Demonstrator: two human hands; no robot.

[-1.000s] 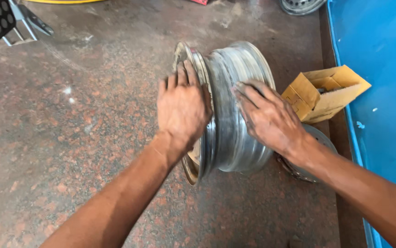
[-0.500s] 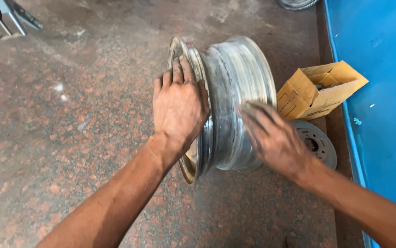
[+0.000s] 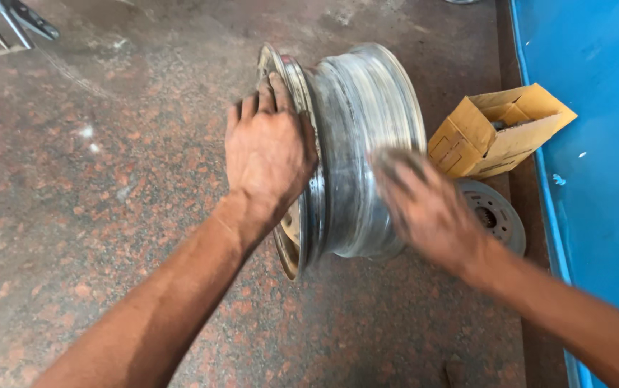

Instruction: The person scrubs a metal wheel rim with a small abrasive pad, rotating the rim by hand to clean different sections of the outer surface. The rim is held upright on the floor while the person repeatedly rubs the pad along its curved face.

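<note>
1. The left hand (image 3: 270, 154) lies flat on the near rim of the wheel rim (image 3: 352, 144), fingers together and pressed on the metal, likely to steady it upright on its edge on the speckled floor (image 3: 108, 237).
2. The right hand (image 3: 428, 208) is blurred against the barrel; I cannot tell how its fingers stand.
3. Behind, a metal disc (image 3: 496, 215) lies half hidden by that hand.
4. Farther off, an open cardboard box (image 3: 500, 129) lies beside a blue panel (image 3: 597, 144), which is cut off.

The rim (image 3: 356, 144) is bare metal, scuffed and dull-shiny. Right of it, the box (image 3: 500, 129) is matt cardboard, and the disc (image 3: 498, 213) below looks like grey metal. Under the rim, the floor (image 3: 108, 179) is speckled stone, slightly glossy.
</note>
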